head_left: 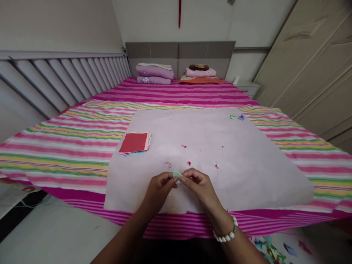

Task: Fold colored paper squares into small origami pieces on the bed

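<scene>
Both of my hands meet over the near edge of a large pale pink sheet [247, 165] spread on the bed. My left hand [159, 189] and my right hand [199, 187] each pinch one end of a small light green folded paper [177, 175], held just above the sheet. A white bead bracelet [228, 234] is on my right wrist. A stack of coloured paper squares [134, 143], red on top, lies on the sheet to the left, beyond my hands.
Small red paper scraps [168, 164] dot the sheet near my hands. Two tiny folded pieces [238, 117] sit at its far right. Striped bedding [68, 146], pillows [155, 73], a railing on the left, wardrobe on the right. Folded paper shapes [271, 251] lie on the floor.
</scene>
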Tool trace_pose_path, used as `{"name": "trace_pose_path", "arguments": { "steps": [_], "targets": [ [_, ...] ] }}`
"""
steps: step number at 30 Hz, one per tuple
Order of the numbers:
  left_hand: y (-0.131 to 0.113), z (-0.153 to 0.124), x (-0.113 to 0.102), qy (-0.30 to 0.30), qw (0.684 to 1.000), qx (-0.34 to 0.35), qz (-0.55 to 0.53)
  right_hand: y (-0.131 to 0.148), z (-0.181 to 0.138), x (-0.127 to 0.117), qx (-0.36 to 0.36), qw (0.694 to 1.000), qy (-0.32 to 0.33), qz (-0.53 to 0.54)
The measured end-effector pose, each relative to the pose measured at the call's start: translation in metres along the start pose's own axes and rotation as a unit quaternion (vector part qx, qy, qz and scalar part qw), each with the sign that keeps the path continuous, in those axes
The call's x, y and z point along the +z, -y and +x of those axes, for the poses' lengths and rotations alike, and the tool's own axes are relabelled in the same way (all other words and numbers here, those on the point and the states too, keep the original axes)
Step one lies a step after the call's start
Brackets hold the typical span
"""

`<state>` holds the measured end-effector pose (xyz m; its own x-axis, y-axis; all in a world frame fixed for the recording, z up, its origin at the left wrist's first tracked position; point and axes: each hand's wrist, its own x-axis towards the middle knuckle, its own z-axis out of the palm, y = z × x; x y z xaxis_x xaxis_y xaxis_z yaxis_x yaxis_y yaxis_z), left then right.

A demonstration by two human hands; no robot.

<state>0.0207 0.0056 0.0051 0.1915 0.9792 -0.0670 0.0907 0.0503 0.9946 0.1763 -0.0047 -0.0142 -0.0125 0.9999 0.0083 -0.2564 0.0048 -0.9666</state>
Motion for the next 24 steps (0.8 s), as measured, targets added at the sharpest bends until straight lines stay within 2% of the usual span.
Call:
{"name": "trace_pose_path", "arguments": {
  "steps": [3,6,10,14,18,24],
  "targets": [
    [-0.003,-0.001,-0.002,-0.010,1.000,0.002,0.028,0.002,0.000,-0.002,0.006,1.000,0.013,-0.008],
    [-0.003,-0.001,-0.003,-0.012,1.000,-0.010,0.000,0.003,-0.001,-0.001,0.003,1.000,0.008,-0.015],
    [-0.001,0.000,-0.006,0.027,0.998,-0.025,-0.054,0.006,-0.002,0.000,-0.011,1.000,0.012,-0.015],
    [0.001,0.001,-0.009,0.072,0.994,-0.028,-0.076,0.009,-0.003,0.002,0.029,0.999,0.033,0.028],
    [0.003,0.001,-0.010,0.083,0.992,-0.024,-0.088,0.009,-0.002,0.002,0.051,0.996,0.051,0.059],
    [0.005,0.001,-0.013,0.091,0.990,-0.028,-0.106,0.008,-0.001,0.000,0.045,0.996,0.055,0.059]
  ]
}}
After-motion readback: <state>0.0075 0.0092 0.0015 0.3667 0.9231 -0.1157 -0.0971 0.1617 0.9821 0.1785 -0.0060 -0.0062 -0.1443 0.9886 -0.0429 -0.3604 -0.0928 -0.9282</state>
